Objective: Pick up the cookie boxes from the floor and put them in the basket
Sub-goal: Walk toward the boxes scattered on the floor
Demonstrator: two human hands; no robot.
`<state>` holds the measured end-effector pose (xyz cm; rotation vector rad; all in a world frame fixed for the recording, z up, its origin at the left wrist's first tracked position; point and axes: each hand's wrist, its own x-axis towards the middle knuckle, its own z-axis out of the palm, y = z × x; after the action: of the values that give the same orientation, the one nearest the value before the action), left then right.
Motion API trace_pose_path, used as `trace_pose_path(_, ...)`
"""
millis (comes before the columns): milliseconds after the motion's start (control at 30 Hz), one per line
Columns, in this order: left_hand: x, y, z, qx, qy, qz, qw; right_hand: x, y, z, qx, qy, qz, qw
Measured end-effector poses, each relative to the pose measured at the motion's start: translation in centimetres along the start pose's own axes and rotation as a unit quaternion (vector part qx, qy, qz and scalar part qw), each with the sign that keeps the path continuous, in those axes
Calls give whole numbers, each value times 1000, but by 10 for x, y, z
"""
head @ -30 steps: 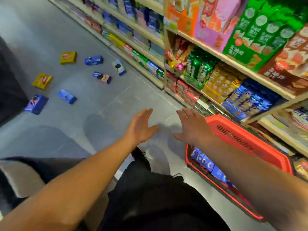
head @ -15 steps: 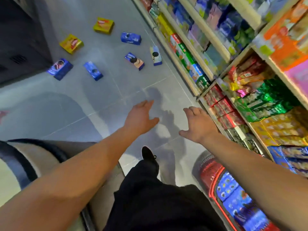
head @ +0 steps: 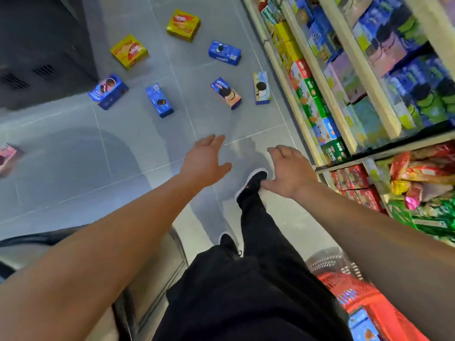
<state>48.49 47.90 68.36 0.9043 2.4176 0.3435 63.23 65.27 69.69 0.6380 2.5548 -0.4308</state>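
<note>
Two hands reach out, holding nothing: left hand point(head: 205, 161) spread flat, right hand point(head: 290, 171) loosely curled. Beyond them, seven cookie boxes point(head: 160, 100) lie on the floor point(head: 73, 156), far from the red basket point(head: 344, 286). Boxes look light and stiff; grab the long sides.

Both bare arms stretched forward toward 12 o'clock. Left hand point(head: 205, 162) palm down, fingers straight, thumb spread. Right hand point(head: 289, 169) palm down, fingers loosely bent, empty. Black-trousered leg striding between.
</note>
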Motion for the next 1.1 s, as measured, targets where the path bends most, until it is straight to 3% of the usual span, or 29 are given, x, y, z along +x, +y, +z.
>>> trace_pose_path(467, 240, -32, -83, 83, -57, -22, 995, 255, 15, -91, 4, -41, -12, 999)
trace_pose_path(667, 357, -82, -98, 72, -70, -27, 995, 367, -7, -101, 26, -53, 8, 998)
trace_pose_path(933, 497, -164, -40, 67, -143, 1, 987, 504, -22, -59, 79, -67, 77, 992)
trace_pose_path(1100, 592, -208, 31, 151, -186, 67, 969, 597, 4, 18, 78, -92, 96, 988)
